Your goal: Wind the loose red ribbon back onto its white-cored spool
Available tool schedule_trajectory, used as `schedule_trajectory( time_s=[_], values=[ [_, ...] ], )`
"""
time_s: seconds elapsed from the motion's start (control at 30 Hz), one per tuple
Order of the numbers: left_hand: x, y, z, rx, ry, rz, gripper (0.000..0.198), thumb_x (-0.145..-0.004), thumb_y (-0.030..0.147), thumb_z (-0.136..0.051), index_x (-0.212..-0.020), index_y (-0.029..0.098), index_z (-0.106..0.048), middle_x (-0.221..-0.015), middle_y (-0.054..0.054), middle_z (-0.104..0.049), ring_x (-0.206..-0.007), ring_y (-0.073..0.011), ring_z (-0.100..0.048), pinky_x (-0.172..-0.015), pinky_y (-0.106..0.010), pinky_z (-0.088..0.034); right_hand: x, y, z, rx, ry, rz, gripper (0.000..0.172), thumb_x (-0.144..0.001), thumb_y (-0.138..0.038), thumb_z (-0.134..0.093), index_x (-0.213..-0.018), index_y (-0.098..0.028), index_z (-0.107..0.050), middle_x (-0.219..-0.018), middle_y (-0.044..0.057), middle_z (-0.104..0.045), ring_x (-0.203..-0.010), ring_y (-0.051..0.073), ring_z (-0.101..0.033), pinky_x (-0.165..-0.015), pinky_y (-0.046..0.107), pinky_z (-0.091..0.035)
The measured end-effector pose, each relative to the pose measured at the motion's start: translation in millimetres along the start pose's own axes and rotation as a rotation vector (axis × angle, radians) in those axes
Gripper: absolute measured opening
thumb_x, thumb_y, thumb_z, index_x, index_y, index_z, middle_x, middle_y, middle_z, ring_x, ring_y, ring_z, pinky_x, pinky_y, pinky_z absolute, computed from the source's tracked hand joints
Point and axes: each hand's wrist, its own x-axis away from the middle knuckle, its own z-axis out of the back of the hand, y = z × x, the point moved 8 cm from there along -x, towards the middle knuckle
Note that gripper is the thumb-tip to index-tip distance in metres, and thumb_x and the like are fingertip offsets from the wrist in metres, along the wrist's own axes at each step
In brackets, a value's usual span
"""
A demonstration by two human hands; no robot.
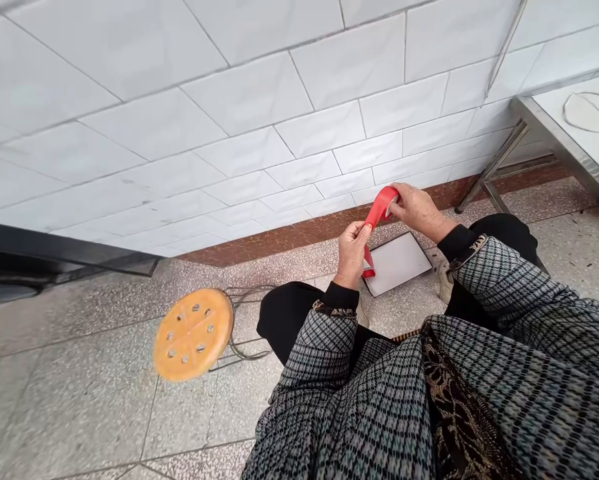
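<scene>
Between my hands is a roll of red tape (385,197), held up over the floor in front of my knees. My right hand (419,210) grips the roll, its fingers at the white inner core. With thumb and fingers, my left hand (352,253) pinches the unwound strip, which runs from the roll to it. A loose end of the strip (368,265) hangs below the left hand. Beneath, a flat white rectangular board (398,263) with a dark edge lies on the floor; the left hand and the strip hide part of its left side.
An orange round stool (194,335) with metal legs stands on the floor to my left. A white tiled wall (299,153) rises ahead. At right is a metal-framed table (554,123) with a loop of thin wire (592,113). A dark cabinet-like object (69,250) is at far left.
</scene>
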Motion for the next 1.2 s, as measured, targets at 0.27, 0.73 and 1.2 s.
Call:
schedule_trajectory(
  time_s=[0.27,0.73,1.2],
  values=[
    [6,0,-13.6,0.193,-0.037,0.110,0.054,-0.075,0.062,-0.097,-0.081,0.020,-0.064,-0.052,0.012,-0.035,-0.047,-0.0051,-0.023,-0.048,-0.022,-0.017,1,19,-15,-0.554,-0.069,-0.339,0.016,-0.087,-0.018,-0.063,-0.096,-0.015,-0.077,-0.079,0.003,-0.073,-0.075,0.020,-0.059,-0.077,0.032,-0.046],
    [7,-6,-11.3,0.193,-0.029,0.117,0.058,-0.063,0.059,-0.103,-0.070,0.019,-0.061,-0.052,0.011,-0.039,-0.047,-0.0034,-0.028,-0.047,-0.021,-0.019,26,-3,-44,-1.173,-0.268,-0.700,0.025,-0.094,-0.006,-0.068,-0.071,-0.017,-0.069,-0.066,0.004,-0.071,-0.063,0.013,-0.056,-0.065,0.023,-0.043],
    [9,-15,-16.9,0.218,-0.071,0.179,0.074,-0.057,0.072,-0.103,-0.063,0.021,-0.049,-0.048,0.012,-0.034,-0.043,-0.0028,-0.023,-0.045,-0.022,-0.016,39,-10,-59,-1.313,-0.400,-0.831,0.027,-0.101,-0.007,-0.066,-0.076,-0.014,-0.075,-0.071,0.006,-0.073,-0.069,0.014,-0.063,-0.070,0.025,-0.047]
  ],
)
